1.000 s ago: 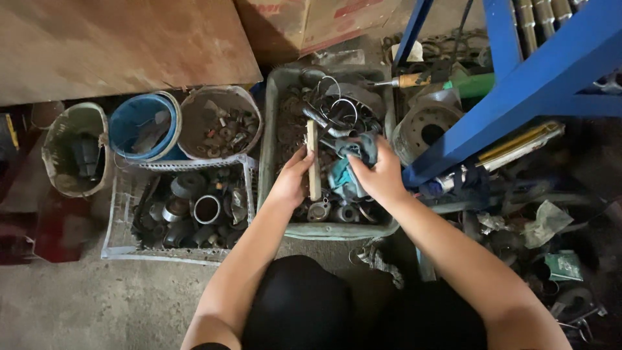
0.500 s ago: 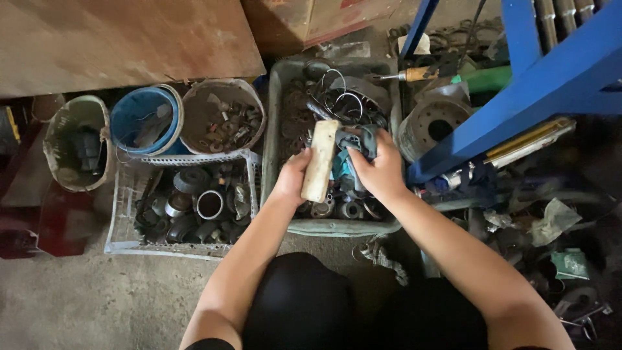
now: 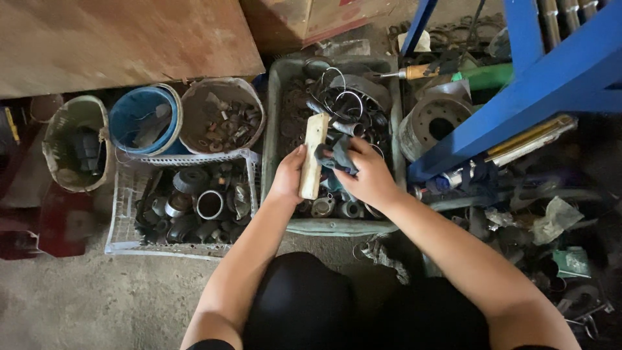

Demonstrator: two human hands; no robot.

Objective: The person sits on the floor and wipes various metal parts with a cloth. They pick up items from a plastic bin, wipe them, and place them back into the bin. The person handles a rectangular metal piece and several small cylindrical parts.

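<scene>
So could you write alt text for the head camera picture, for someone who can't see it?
Seen from above, a person's left hand holds a pale wooden block while the right hand grips a dark cloth, both over a grey tray of metal parts. Buckets and a white basket of parts sit to the left.

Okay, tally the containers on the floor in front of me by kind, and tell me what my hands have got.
Round buckets: 3, namely a grey-green bucket, a blue bucket and a grey bucket of small parts
White mesh basket: 1
Grey-green tray: 1
Total: 5 containers
Left hand grips a pale wooden block; right hand grips a dark cloth.
</scene>
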